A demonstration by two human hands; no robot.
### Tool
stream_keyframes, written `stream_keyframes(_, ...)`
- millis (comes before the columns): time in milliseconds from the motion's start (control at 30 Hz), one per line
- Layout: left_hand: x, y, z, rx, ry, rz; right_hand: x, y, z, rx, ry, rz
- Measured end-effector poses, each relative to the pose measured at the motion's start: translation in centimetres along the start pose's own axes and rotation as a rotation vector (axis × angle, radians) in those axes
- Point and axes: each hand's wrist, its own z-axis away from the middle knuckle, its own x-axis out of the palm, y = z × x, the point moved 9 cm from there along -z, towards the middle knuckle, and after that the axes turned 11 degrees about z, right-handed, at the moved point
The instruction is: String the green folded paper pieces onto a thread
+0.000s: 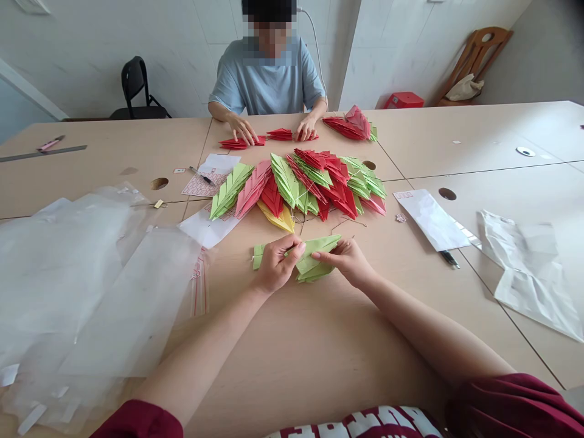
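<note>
Between my two hands is a green folded paper piece (pixel 314 250), raised a little off the table near the middle of the view. My left hand (pixel 279 263) pinches it on the left, with a green stub sticking out beyond the fingers. On the right, my right hand (pixel 345 260) grips its other end between thumb and fingers. Just beyond my hands lies a heap of pleated paper pieces (pixel 314 182) in red, green and pink. A yellow paper piece (pixel 279 218) pokes out at its near side, and thin dark cords lie beside it.
Across the table a person in a blue shirt (pixel 274 79) has both hands on red folded papers (pixel 241 142). Clear plastic bags (pixel 91 267) cover the left. White paper (pixel 431 219), a black pen (pixel 449 260) and a white bag (pixel 529 267) lie right.
</note>
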Motion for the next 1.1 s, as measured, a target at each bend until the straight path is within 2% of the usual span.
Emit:
stream_keyframes(100, 0.1, 0.4, 0.0, 0.035, 0.010, -0.038, -0.3, 0.2, 0.1, -0.007, 0.057, -0.030)
stream_keyframes(267, -0.2, 1.3, 0.1, 0.106, 0.097, -0.124, 0.1, 0.3, 0.0, 0.005, 0.023, -0.077)
stream_keyframes(500, 0.9, -1.2, 0.3, -0.068, 0.000, -0.072, -1.1, -0.3, 0.3, -0.014, 0.179, 0.002)
stream_keyframes(733, 0.9, -0.7, -0.3, -0.039, -0.074, -0.095, -4.1, 0.1, -0.3, -0.008, 0.343, -0.053)
stream_keyframes(833, 0.8, -0.7, -0.4, -0.049, -0.101, -0.098, -4.7, 0.3, -0.6, -0.011, 0.353, -0.101)
stream_keyframes(967, 0.6, -0.8, -0.2, -0.077, -0.104, -0.022, -5.0, 0.0, -0.6, -0.038, 0.359, -0.057)
stream_keyframes(1100, -0.7, -1.5, -0.2, -0.109, -0.008, 0.044, -4.9, -0.9, -0.6, -0.060, 0.332, 0.028)
